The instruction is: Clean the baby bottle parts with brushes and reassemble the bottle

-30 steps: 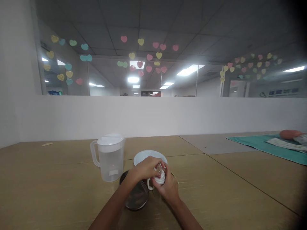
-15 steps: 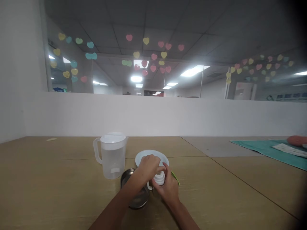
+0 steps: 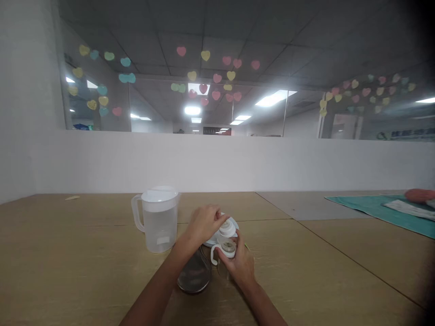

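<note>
My left hand [image 3: 205, 222] is closed on a white lid [image 3: 226, 229], lifted just above a small clear bottle. The bottle [image 3: 228, 246] has a white collar and a white curved handle [image 3: 213, 256], and its mouth is uncovered. My right hand [image 3: 240, 263] wraps around the bottle near its collar, from the right side. Beneath my left forearm lies a shiny metal dish [image 3: 194, 276], partly covered by the arm. A pale plate [image 3: 208, 243] sits behind the bottle, mostly hidden by the hands and lid.
A translucent pitcher [image 3: 160, 226] with a white lid stands to the left. Past the right hand shows a bit of a green object [image 3: 247, 246]. At far right a teal cloth [image 3: 367, 206] bears a reddish item [image 3: 419, 195]. A low white wall [image 3: 217, 163] closes the table's back.
The white lid has come off the bottle and moved up and away, held in my left hand. The bottle's mouth now shows. My right hand stays around the bottle.
</note>
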Demonstrator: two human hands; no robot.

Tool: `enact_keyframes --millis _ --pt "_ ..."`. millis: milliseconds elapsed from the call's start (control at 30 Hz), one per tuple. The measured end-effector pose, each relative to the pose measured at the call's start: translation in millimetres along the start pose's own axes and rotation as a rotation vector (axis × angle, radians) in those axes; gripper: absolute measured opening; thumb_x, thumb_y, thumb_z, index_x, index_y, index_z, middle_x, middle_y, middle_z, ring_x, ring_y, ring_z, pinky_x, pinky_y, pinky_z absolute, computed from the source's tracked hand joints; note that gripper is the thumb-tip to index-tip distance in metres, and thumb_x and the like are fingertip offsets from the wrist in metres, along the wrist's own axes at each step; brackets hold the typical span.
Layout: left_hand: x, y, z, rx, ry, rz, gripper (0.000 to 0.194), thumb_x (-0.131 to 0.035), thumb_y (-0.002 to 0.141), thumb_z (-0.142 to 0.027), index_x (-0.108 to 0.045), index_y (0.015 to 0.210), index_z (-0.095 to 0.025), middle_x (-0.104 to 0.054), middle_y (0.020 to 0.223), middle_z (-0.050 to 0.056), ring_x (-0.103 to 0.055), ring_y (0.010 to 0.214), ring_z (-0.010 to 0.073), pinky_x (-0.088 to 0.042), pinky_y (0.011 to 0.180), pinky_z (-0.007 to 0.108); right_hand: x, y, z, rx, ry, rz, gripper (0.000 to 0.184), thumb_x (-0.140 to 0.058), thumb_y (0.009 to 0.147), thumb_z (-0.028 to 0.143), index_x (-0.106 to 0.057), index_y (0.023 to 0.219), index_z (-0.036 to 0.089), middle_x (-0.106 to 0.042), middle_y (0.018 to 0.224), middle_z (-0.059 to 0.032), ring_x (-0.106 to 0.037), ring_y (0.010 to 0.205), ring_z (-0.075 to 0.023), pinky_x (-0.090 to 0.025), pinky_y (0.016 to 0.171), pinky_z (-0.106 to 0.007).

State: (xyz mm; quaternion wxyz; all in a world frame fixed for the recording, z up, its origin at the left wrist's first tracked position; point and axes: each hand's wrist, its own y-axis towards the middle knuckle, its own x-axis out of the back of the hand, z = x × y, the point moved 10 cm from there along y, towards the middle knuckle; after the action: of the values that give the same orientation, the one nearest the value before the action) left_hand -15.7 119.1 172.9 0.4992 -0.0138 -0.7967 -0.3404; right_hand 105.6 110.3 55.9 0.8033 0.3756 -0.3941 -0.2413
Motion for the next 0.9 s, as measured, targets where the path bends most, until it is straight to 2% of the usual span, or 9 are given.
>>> enact_keyframes --millis 100,267,433,500,567,700,767,833,900 --pt "7.4 -1 4 -0.03 -0.034 -0.038 0.025 -0.044 0.088 -0.039 -0.059 0.083 -0.019 -0.066 0.086 0.002 -0.059 0.079 0.0164 -0.038 0.067 0.026 -2 0 2 0.027 0.012 0.034 0.064 -0.053 0.078 0.057 -0.041 0.125 0.014 -0.068 0.091 -0.0094 -0.065 0.08 -0.0246 -0.049 0.066 -0.033" --pt "7.9 -2 5 -0.049 0.01 -0.053 0.022 -0.039 0.09 -0.03 -0.059 0.094 -0.021 -0.065 0.096 0.002 -0.059 0.087 0.017 -0.04 0.075 0.027 5 1 20 0.173 0.008 0.029 0.034 -0.045 0.087 0.047 -0.058 0.103 0.02 -0.067 0.091 -0.0081 -0.062 0.084 -0.0228 -0.045 0.072 -0.034" --pt "14.6 -1 8 -0.023 0.031 -0.076 0.025 -0.034 0.092 -0.03 -0.057 0.097 -0.021 -0.064 0.099 0.002 -0.059 0.086 0.0168 -0.041 0.076 0.027 22 8 23 0.156 0.056 -0.073 0.031 -0.053 0.081 0.048 -0.063 0.094 0.022 -0.064 0.099 -0.0082 -0.057 0.093 -0.0244 -0.04 0.079 -0.038" --pt "18.0 -1 13 0.005 0.031 -0.085 0.025 -0.033 0.093 -0.031 -0.055 0.097 -0.021 -0.064 0.098 0.002 -0.06 0.084 0.0166 -0.04 0.074 0.027 24 11 16 0.081 0.187 -0.078 0.033 -0.057 0.078 0.049 -0.064 0.094 0.022 -0.064 0.096 -0.0077 -0.056 0.091 -0.0239 -0.041 0.08 -0.038" --pt "19.8 0 18 0.033 0.029 -0.087 0.025 -0.031 0.094 -0.032 -0.054 0.097 -0.021 -0.066 0.095 0.002 -0.061 0.082 0.0167 -0.04 0.07 0.026 21 15 2 -0.058 0.386 -0.062 0.037 -0.062 0.074 0.05 -0.064 0.096 0.021 -0.065 0.09 -0.0067 -0.057 0.084 -0.0223 -0.044 0.076 -0.036" --pt "22.4 0 24 0.069 0.034 -0.097 0.024 -0.031 0.094 -0.032 -0.052 0.097 -0.022 -0.068 0.091 0.001 -0.062 0.083 0.0178 -0.038 0.066 0.026 2 17 -30 -0.418 0.925 -0.033 0.044 -0.069 0.067 0.051 -0.061 0.097 0.019 -0.067 0.081 -0.0039 -0.059 0.066 -0.0164 -0.048 0.062 -0.029" --pt "24.1 0 26 0.081 0.035 -0.105 0.023 -0.032 0.094 -0.032 -0.053 0.097 -0.022 -0.068 0.091 0.001 -0.062 0.082 0.0178 -0.037 0.064 0.025 -5 20 -36 -0.534 1.176 -0.018 0.042 -0.072 0.065 0.048 -0.061 0.094 0.019 -0.068 0.079 -0.0028 -0.059 0.062 -0.0138 -0.049 0.06 -0.027" --pt "26.4 -1 26 0.091 0.032 -0.117 0.024 -0.032 0.094 -0.032 -0.053 0.097 -0.022 -0.068 0.09 0.001 -0.062 0.081 0.0174 -0.036 0.063 0.025 -6 23 -40 -0.605 1.38 -0.027 0.039 -0.075 0.064 0.045 -0.063 0.091 0.02 -0.069 0.082 -0.003 -0.062 0.069 -0.014 -0.052 0.067 -0.026" --pt "28.8 -2 26 0.095 0.029 -0.131 0.023 -0.033 0.094 -0.032 -0.053 0.096 -0.023 -0.068 0.091 0.0 -0.062 0.079 0.0168 -0.035 0.062 0.025 -4 26 -43 -0.65 1.525 -0.052 0.037 -0.076 0.063 0.043 -0.064 0.089 0.02 -0.069 0.087 -0.0036 -0.065 0.085 -0.0161 -0.052 0.08 -0.027"
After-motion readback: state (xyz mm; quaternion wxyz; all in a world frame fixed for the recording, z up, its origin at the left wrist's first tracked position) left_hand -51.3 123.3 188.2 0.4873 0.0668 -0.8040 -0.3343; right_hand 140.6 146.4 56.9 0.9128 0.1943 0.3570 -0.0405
